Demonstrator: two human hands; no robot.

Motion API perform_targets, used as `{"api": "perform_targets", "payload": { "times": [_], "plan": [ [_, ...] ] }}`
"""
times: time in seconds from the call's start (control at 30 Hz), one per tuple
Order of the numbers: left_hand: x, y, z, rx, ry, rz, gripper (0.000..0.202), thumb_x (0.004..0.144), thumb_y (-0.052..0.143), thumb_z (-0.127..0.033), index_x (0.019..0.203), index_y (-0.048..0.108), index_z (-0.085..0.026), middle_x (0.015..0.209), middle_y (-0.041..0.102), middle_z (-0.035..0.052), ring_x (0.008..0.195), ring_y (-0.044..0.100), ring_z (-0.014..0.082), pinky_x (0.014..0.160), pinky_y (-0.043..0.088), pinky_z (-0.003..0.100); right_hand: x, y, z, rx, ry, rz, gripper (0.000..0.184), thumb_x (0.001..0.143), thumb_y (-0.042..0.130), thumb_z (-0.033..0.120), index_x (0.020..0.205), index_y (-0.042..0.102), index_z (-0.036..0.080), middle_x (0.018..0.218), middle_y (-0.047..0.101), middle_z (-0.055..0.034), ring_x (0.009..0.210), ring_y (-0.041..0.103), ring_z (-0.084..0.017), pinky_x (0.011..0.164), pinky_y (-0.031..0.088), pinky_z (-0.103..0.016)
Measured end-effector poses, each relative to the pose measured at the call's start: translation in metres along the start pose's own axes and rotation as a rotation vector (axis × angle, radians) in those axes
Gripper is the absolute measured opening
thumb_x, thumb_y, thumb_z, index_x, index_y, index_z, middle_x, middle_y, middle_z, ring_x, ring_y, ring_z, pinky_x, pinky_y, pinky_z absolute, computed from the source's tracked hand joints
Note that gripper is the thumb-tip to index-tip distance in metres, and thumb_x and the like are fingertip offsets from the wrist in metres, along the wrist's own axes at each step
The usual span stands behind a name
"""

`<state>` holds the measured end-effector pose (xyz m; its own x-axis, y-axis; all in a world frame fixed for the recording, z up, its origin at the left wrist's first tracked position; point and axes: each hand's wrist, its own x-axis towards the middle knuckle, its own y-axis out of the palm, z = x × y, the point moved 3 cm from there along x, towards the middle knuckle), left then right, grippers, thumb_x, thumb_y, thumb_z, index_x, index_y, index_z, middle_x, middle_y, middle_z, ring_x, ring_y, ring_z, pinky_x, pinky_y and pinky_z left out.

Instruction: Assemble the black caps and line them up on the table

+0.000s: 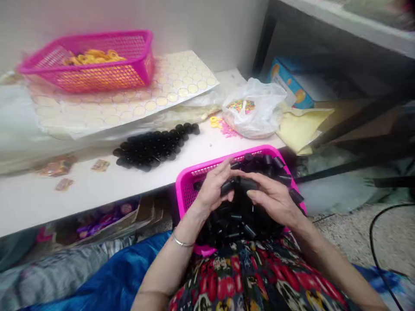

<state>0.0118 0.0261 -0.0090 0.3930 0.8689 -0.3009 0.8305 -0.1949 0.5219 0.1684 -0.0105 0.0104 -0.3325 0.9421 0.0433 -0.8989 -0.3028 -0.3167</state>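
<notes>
Both hands are over a pink plastic basket (180, 194) full of short black cylinders (249, 231). My left hand (214, 186) curls its fingers around one black cylinder (227, 187), the thumb below it. Facing it, my right hand (274, 195) has a second black cylinder (248, 184) between its thumb and fingers. The fingertips of the two hands meet above these pieces. Whether more cylinders sit between the palms is hidden. On the white table, a cluster of black cylinders (151, 147) stands close together in rows.
Behind the cluster lie a sheet of printed circles (181, 86) and a pink basket (147, 65) with yellow pieces (94, 57). A plastic bag (259, 123) with colourful bits, a yellow paper (301, 127) and a blue box (287, 82) are at right. Small printed packets (100, 165) lie left.
</notes>
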Motion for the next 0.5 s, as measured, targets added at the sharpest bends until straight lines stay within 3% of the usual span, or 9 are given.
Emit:
{"api": "perform_targets", "payload": {
  "times": [0.17, 0.33, 0.43, 0.5],
  "plan": [
    [-0.003, -0.001, 0.005, 0.016, -0.059, 0.088, 0.071, 0.083, 0.057, -0.044, 0.143, 0.030, -0.018, 0.093, 0.071, 0.0113, 0.032, 0.051, 0.0063, 0.026, 0.025, 0.015, 0.001, -0.004, 0.004, -0.041, -0.020, 0.042, 0.034, 0.090, 0.052, 0.029, 0.123, 0.057, 0.025, 0.097, 0.062, -0.0026, 0.071, 0.058, -0.012, 0.069, 0.048, -0.026],
    [-0.005, -0.001, 0.003, 0.112, -0.093, 0.103, 0.068, 0.082, 0.055, -0.050, 0.138, 0.038, -0.015, 0.080, 0.070, 0.0072, 0.030, 0.047, 0.0058, 0.027, 0.022, 0.015, 0.003, -0.007, 0.007, -0.171, -0.074, 0.116, 0.029, 0.090, 0.051, 0.028, 0.116, 0.059, 0.018, 0.095, 0.060, -0.0050, 0.085, 0.059, -0.016, 0.076, 0.048, -0.027],
    [-0.003, 0.003, 0.002, 0.266, -0.121, 0.077, 0.062, 0.083, 0.048, -0.058, 0.125, 0.051, -0.012, 0.063, 0.064, 0.0011, 0.028, 0.040, 0.0047, 0.028, 0.021, 0.016, 0.004, -0.004, 0.011, -0.258, -0.104, 0.217, 0.031, 0.092, 0.048, 0.026, 0.121, 0.056, 0.019, 0.094, 0.059, -0.0054, 0.086, 0.057, -0.016, 0.077, 0.047, -0.028],
    [-0.001, 0.005, 0.001, 0.420, -0.064, 0.021, 0.056, 0.084, 0.044, -0.061, 0.106, 0.061, -0.012, 0.058, 0.059, -0.0007, 0.032, 0.039, 0.0049, 0.032, 0.026, 0.018, 0.005, 0.000, 0.013, -0.283, -0.122, 0.240, 0.036, 0.092, 0.048, 0.025, 0.127, 0.052, 0.019, 0.097, 0.059, -0.0066, 0.090, 0.056, -0.017, 0.081, 0.047, -0.030]
  ]
}}
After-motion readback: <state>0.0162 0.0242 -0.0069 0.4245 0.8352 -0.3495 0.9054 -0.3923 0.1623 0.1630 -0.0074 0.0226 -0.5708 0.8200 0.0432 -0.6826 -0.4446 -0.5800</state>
